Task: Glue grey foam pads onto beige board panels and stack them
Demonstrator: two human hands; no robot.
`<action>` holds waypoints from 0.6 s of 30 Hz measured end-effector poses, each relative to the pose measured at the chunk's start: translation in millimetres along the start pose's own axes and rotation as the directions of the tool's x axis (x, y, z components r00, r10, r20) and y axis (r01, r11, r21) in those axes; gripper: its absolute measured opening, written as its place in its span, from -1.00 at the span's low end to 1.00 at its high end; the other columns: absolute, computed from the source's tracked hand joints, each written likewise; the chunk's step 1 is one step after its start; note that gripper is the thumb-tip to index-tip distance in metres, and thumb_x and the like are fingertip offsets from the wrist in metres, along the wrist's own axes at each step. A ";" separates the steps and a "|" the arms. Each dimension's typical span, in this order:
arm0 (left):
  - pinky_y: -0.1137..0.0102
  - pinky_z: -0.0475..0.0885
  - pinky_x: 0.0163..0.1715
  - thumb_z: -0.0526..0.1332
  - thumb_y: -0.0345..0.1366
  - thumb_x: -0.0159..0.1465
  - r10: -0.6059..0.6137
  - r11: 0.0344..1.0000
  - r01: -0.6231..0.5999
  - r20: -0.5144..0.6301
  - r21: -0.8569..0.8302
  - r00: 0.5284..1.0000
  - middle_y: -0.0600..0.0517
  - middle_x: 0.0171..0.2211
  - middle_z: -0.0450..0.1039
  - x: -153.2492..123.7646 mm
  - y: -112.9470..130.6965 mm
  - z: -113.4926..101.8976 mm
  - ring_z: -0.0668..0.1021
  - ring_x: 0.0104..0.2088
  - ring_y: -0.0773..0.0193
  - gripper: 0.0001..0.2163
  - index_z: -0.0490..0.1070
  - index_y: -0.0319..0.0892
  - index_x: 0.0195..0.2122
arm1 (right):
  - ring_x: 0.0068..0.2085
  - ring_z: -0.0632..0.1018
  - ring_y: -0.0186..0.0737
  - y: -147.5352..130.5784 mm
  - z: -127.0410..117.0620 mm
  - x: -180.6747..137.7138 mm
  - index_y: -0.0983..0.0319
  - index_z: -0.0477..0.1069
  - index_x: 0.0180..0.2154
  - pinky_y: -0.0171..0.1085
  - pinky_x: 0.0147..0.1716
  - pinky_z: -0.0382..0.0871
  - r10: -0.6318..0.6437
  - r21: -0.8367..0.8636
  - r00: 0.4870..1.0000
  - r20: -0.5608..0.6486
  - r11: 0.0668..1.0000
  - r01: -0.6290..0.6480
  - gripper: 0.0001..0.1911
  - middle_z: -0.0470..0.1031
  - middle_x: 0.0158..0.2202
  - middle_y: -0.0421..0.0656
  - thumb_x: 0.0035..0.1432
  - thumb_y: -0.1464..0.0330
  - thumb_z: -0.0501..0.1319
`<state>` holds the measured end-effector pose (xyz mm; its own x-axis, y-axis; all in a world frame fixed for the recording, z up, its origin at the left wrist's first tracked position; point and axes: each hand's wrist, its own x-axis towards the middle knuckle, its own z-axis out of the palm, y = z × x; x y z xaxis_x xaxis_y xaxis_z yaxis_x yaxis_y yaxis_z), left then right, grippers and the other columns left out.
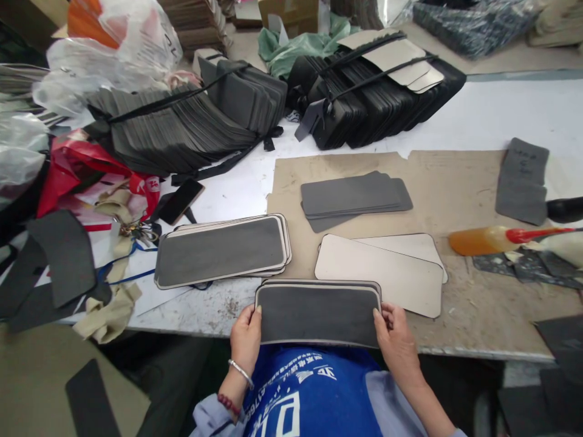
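Between my two hands is a dark grey rectangular panel (319,314) with rounded corners and a pale border, held at the table's front edge. My left hand (246,335) grips its left end, thumb on top; my right hand (395,335) pinches the right end the same way. The fingers beneath are partly hidden. Just beyond, to the left, lies a stack of similar bordered panels (221,252). Beige panels with dark edges (387,273) overlap on the right. Behind them rest several plain grey sheets (350,195).
Strapped bundles of grey pieces (182,124) and black pieces (364,97) stand at the back. A bottle of amber liquid with a red tip (478,241) lies at right. A phone (181,201), red plastic bag (77,161) and fabric scraps (107,312) crowd the left.
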<state>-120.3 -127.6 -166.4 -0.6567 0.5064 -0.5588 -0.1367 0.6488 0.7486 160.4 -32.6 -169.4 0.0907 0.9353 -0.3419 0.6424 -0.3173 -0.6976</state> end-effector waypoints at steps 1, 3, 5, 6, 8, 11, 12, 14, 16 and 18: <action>0.33 0.39 -0.29 0.18 -0.01 0.04 0.010 1.000 -0.010 -0.004 0.004 1.000 -0.02 -0.39 0.51 0.2 -0.5 1.0 0.51 -0.32 0.14 -0.62 0.46 -0.22 -0.29 | -0.27 0.50 -0.13 -0.2 -0.5 0.2 0.21 0.23 -0.16 -0.12 -0.23 0.37 -0.010 -0.002 1.000 -0.007 1.000 0.010 -0.60 0.45 -0.26 -0.02 0.09 0.06 0.04; 0.32 0.39 -0.28 0.16 0.00 0.05 0.019 1.000 -0.019 -0.007 0.008 1.000 -0.03 -0.38 0.51 -0.1 -0.6 3.4 0.51 -0.32 0.14 -0.62 0.46 -0.22 -0.29 | -0.29 0.50 -0.14 -0.9 -1.5 1.6 0.22 0.22 -0.14 -0.14 -0.25 0.37 -0.022 -0.003 1.000 -0.022 1.000 0.022 -0.58 0.46 -0.27 -0.02 0.09 0.06 0.03; 0.33 0.39 -0.29 0.16 -0.01 0.05 0.034 0.998 -0.032 -0.032 0.049 0.999 -0.02 -0.40 0.51 -0.3 0.3 6.1 0.51 -0.33 0.14 -0.63 0.46 -0.21 -0.30 | -0.32 0.50 -0.14 -2.2 -2.0 4.1 0.23 0.22 -0.13 -0.14 -0.27 0.37 -0.022 -0.031 0.999 -0.041 0.999 0.020 -0.57 0.46 -0.31 -0.03 0.09 0.06 0.02; 0.33 0.39 -0.30 0.15 -0.01 0.04 0.046 0.996 -0.042 -0.047 0.080 0.998 -0.01 -0.43 0.51 -0.3 0.9 7.4 0.50 -0.34 0.14 -0.63 0.46 -0.21 -0.31 | -0.34 0.49 -0.14 -3.1 -2.2 5.4 0.23 0.22 -0.13 -0.13 -0.28 0.36 -0.019 -0.046 0.999 -0.047 0.999 0.017 -0.57 0.47 -0.32 -0.04 0.08 0.06 0.02; 0.33 0.39 -0.34 0.14 -0.01 0.04 0.075 0.988 -0.066 -0.063 0.137 0.995 0.00 -0.48 0.49 0.1 2.0 9.7 0.50 -0.39 0.15 -0.64 0.46 -0.21 -0.34 | -0.36 0.49 -0.14 -4.9 -2.4 7.9 0.23 0.22 -0.14 -0.14 -0.29 0.35 -0.019 -0.061 0.998 -0.052 0.998 0.016 -0.58 0.47 -0.35 -0.06 0.07 0.07 0.03; 0.34 0.37 -0.37 0.11 0.00 0.04 0.094 0.982 -0.085 -0.048 0.169 0.994 0.02 -0.50 0.47 1.7 2.8 11.6 0.48 -0.43 0.17 -0.64 0.44 -0.20 -0.36 | -0.39 0.49 -0.15 -6.4 -2.4 10.2 0.23 0.22 -0.14 -0.16 -0.33 0.34 -0.029 -0.071 0.998 -0.062 0.997 0.025 -0.59 0.47 -0.39 -0.09 0.06 0.09 0.02; 0.35 0.36 -0.38 0.10 0.01 0.04 0.094 0.981 -0.085 -0.043 0.174 0.995 0.02 -0.51 0.46 2.4 2.9 11.9 0.47 -0.44 0.18 -0.64 0.43 -0.20 -0.37 | -0.39 0.49 -0.15 -6.5 -2.4 10.7 0.23 0.22 -0.14 -0.16 -0.34 0.34 -0.031 -0.079 0.997 -0.065 0.997 0.025 -0.59 0.46 -0.39 -0.10 0.06 0.10 0.01; 0.35 0.34 -0.39 0.09 0.01 0.03 0.090 0.978 -0.080 -0.043 0.191 0.995 0.03 -0.53 0.44 3.8 2.9 12.4 0.45 -0.46 0.19 -0.65 0.42 -0.19 -0.40 | -0.40 0.49 -0.16 -6.0 -2.2 11.5 0.23 0.22 -0.14 -0.17 -0.35 0.33 -0.034 -0.100 0.997 -0.065 0.995 0.027 -0.60 0.46 -0.40 -0.10 0.06 0.11 0.00; 0.34 0.33 -0.40 0.08 0.02 0.03 0.090 0.975 -0.077 -0.054 0.209 0.994 0.04 -0.55 0.43 4.5 3.3 13.0 0.44 -0.48 0.19 -0.65 0.41 -0.18 -0.42 | -0.40 0.49 -0.16 -5.3 -2.2 12.6 0.23 0.22 -0.15 -0.17 -0.35 0.33 -0.041 -0.113 0.998 -0.057 0.993 0.034 -0.61 0.46 -0.40 -0.10 0.06 0.12 -0.01; 0.33 0.33 -0.40 0.08 0.01 0.03 0.097 0.974 -0.083 -0.061 0.212 0.993 0.03 -0.54 0.42 4.0 3.9 14.3 0.44 -0.48 0.19 -0.66 0.40 -0.17 -0.42 | -0.41 0.48 -0.17 -4.7 -2.4 13.8 0.23 0.22 -0.15 -0.18 -0.37 0.32 -0.046 -0.123 0.998 -0.040 0.992 0.041 -0.61 0.45 -0.41 -0.11 0.05 0.12 -0.01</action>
<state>-112.9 -114.9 -170.8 -0.7106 0.5319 -0.4606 0.0783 0.7103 0.6995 160.5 -17.8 -169.3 0.0914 0.9544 -0.2840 0.7339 -0.2574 -0.6286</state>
